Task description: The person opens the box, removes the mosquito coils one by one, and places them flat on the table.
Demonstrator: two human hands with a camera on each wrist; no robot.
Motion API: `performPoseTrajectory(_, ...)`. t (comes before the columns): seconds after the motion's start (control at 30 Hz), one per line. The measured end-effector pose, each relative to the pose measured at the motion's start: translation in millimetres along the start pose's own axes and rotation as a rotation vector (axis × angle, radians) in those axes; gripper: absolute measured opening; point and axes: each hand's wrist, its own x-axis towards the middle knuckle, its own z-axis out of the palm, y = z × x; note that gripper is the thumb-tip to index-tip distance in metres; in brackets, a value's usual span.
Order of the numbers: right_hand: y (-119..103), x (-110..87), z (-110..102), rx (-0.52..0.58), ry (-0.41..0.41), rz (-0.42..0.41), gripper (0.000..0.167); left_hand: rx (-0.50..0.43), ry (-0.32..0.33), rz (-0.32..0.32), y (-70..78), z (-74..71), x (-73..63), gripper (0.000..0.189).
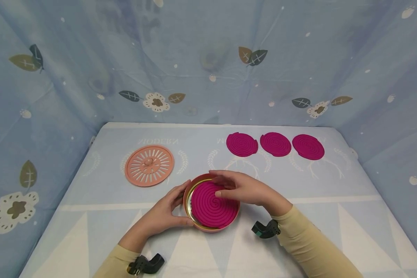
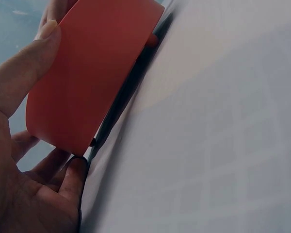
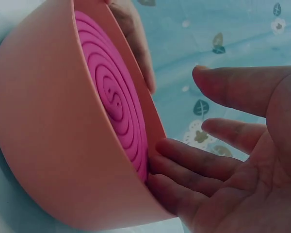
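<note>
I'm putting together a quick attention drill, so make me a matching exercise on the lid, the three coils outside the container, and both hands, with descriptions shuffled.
Things:
1. Slotted lid
2. Three coils
3. Left hand
4. Right hand

Descriptions:
A. Grips the outside of the round container
B. Orange, lying to the container's left
C. Fingers by the edge of the coil inside
D. Magenta, in a row near the table's far edge

Pairs: 1-B, 2-D, 3-A, 4-C

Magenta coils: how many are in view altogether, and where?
4: one coil lies in the orange container; a left coil, middle coil and right coil form a row near the table's far edge. Any under the first would be hidden.
</note>
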Motion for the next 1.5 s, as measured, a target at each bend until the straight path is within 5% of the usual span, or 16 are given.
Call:
performPoseTrajectory(0.43,-3.0,3.8,1.2,-0.062,0.018,-0.006,0.063,0.007,0.004,0.008,-1.4,-0.8,-0.3,0.111)
performPoseTrajectory(0.97,6.6,12.0,1.3,0.101,0.173,-0.029,0.052,0.003,0.006,0.001,-1.2,-0.9,-0.9,0.109)
performPoseTrajectory(1.5,18.0,1.9,-2.3,0.303,0.193,0.007,0.05,0.018,-0.002,-0.02,1.4,-1.2,0.2,0.111)
